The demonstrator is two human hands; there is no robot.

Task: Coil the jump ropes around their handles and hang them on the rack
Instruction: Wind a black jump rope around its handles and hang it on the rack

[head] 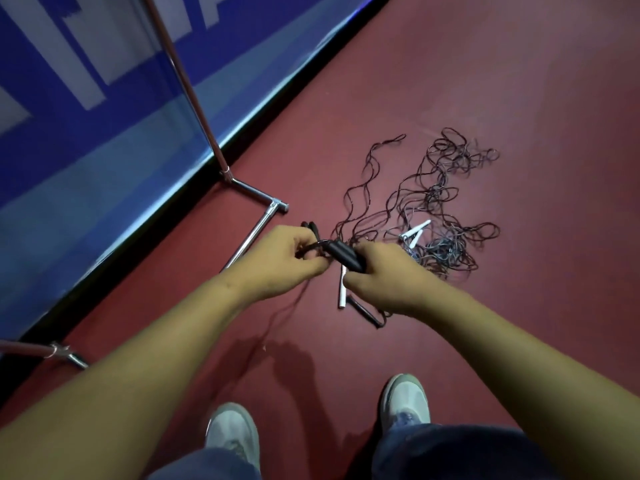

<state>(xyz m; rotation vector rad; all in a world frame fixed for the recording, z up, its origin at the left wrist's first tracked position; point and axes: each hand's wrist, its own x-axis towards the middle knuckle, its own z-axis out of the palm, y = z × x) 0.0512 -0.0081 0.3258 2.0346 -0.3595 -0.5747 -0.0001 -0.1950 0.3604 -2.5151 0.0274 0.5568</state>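
Note:
A pair of black jump rope handles [343,255] is held side by side in the air between my hands. My right hand [384,278] grips the handles at their near end. My left hand [291,258] pinches the thin rope [311,245] where it leaves the handles' far end. A tangle of dark ropes [436,202] lies on the red floor beyond my hands, with white handles [414,233] in it. Another white handle [342,289] and a black handle [367,315] lie below my right hand. The chrome rack [194,109] stands at the left.
The rack's base tubes [254,230] run along the floor at the left, beside a blue barrier panel [86,133] with a black bottom edge. My two shoes [232,434] stand on the red floor [519,98] at the bottom of the view.

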